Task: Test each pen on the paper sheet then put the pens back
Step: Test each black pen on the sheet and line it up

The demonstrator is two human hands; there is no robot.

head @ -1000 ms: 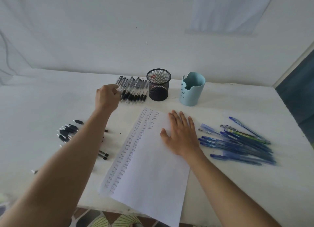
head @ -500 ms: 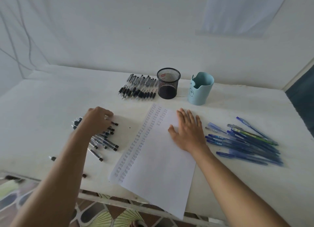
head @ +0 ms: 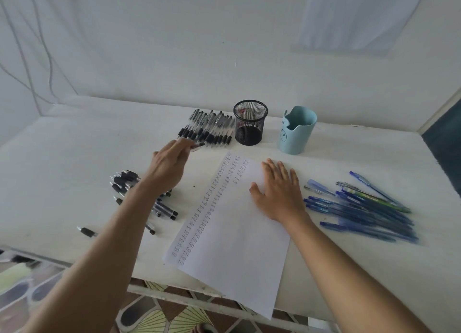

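A white paper sheet (head: 234, 235) with columns of small handwritten words lies on the table, its near corner hanging over the edge. My right hand (head: 279, 193) rests flat on its upper right part. My left hand (head: 169, 163) holds a black pen (head: 197, 146) by the fingertips, just in front of a neat row of black pens (head: 207, 130) at the back. A loose heap of black pens (head: 139, 195) lies under my left forearm. Several blue pens (head: 361, 208) are piled to the right of the paper.
A black mesh cup (head: 250, 123) and a light blue holder (head: 296, 130) stand behind the paper. One stray black pen (head: 87, 231) lies near the table's front left edge. The wall runs close behind, and patterned floor shows below the table edge.
My left hand went from the back row down to the loose heap, took a black pen and now carries it up toward the back row. My right hand stayed on the paper.
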